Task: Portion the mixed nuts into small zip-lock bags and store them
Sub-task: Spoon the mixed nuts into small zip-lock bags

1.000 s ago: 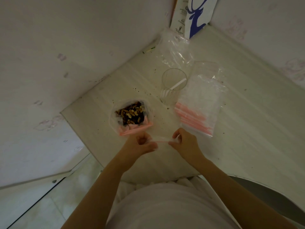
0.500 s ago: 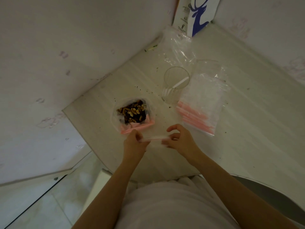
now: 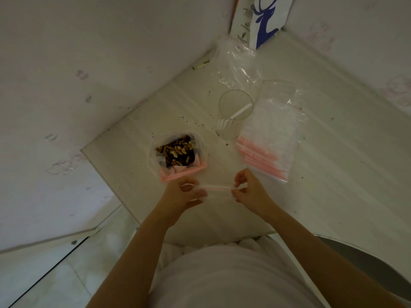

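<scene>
Holding small zip-lock bag (image 3: 219,189) stretched level over table (image 3: 133,170), near edge: clear film, pink seal strip. Pinched at left end by left hand (image 3: 181,196), at right end by right hand (image 3: 252,193). Just beyond: open bag of mixed nuts (image 3: 178,152), brown and pale pieces.
</scene>
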